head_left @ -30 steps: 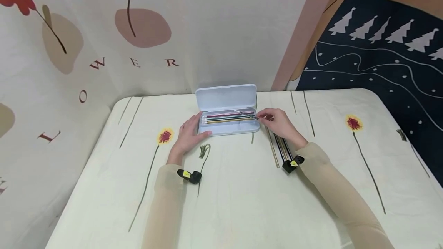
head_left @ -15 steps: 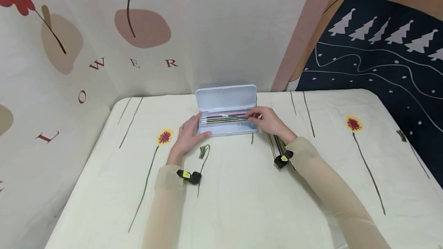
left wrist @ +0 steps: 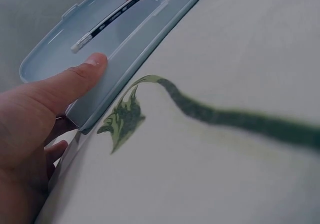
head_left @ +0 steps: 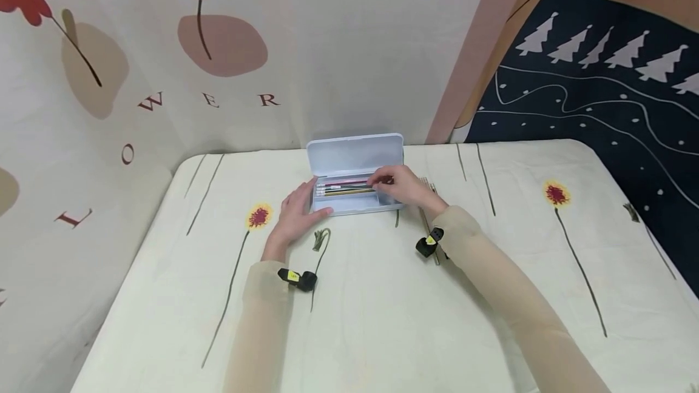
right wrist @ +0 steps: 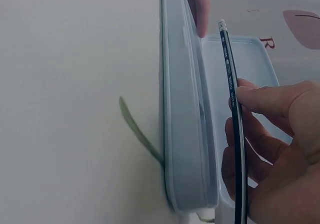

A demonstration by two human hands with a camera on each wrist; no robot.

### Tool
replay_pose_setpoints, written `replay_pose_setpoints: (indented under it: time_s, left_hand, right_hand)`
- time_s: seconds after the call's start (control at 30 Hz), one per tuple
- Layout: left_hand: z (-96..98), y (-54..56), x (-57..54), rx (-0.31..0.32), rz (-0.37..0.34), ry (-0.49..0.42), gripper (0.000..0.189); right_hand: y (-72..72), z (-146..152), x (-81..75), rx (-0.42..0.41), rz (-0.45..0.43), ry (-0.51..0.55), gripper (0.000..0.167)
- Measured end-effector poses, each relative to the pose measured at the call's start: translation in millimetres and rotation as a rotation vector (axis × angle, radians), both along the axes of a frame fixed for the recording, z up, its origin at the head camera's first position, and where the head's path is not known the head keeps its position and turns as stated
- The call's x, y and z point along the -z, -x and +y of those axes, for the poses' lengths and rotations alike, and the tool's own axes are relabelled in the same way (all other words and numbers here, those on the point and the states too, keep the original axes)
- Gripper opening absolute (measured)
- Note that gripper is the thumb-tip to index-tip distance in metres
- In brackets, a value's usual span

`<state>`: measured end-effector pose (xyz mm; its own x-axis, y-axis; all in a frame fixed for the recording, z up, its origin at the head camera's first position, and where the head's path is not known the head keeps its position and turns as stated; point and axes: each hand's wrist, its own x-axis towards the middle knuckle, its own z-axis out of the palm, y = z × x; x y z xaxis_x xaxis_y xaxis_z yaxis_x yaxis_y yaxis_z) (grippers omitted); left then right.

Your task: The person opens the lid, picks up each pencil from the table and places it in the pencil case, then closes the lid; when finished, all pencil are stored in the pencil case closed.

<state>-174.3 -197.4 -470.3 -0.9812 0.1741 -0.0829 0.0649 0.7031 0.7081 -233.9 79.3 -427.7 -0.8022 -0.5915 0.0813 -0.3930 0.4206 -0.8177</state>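
A light blue pencil case [head_left: 355, 156] lies open on the cloth, its lid raised at the back. Several pencils [head_left: 344, 191] lie side by side inside. My left hand [head_left: 297, 208] holds the case's left end, thumb over the front rim and fingers at the outer side. Above the tray, my right hand [head_left: 403, 185] pinches a dark striped pencil [right wrist: 231, 79] between thumb and fingers. Its white eraser end points left, plain in the left wrist view. The lower end runs out of the right wrist view.
More pencils [head_left: 425, 223] lie on the flower-printed cloth [head_left: 371, 308] right of the case, partly hidden under my right wrist. Behind stands a pale printed curtain [head_left: 349, 47], with a dark tree-patterned cloth [head_left: 579, 96] at the right.
My right hand has moved left with the pencil, from the case's right edge to over the tray, and the pencil has come lower. My left hand stays on the case.
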Motion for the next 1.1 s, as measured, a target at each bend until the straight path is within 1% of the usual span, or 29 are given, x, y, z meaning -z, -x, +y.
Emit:
replay_pose_setpoints:
  time_s: [0.47,0.7,0.8,0.93,1.1]
  left_hand:
    - [0.2,-0.6,0.2,-0.007,-0.008,-0.016,0.086]
    - [0.8,-0.7,0.0,-0.007,-0.005,-0.014,0.085]
    - [1.0,-0.6,0.0,-0.006,-0.004,-0.004,0.086]
    - [1.0,0.5,1.1,-0.008,-0.001,0.003,0.086]
    - [0.8,1.0,2.2,-0.009,-0.002,0.004,0.085]
  right_hand:
    - [6.0,-32.4,1.7,-0.058,-0.016,0.008,0.016]
    - [7.4,-36.9,6.4,-0.019,-0.042,-0.017,0.016]
    - [7.9,-37.6,10.5,-0.016,-0.05,-0.036,0.016]
    - [8.0,-38.3,16.0,-0.004,-0.049,-0.068,0.016]
    - [6.5,-38.4,19.0,0.016,-0.036,-0.089,0.016]
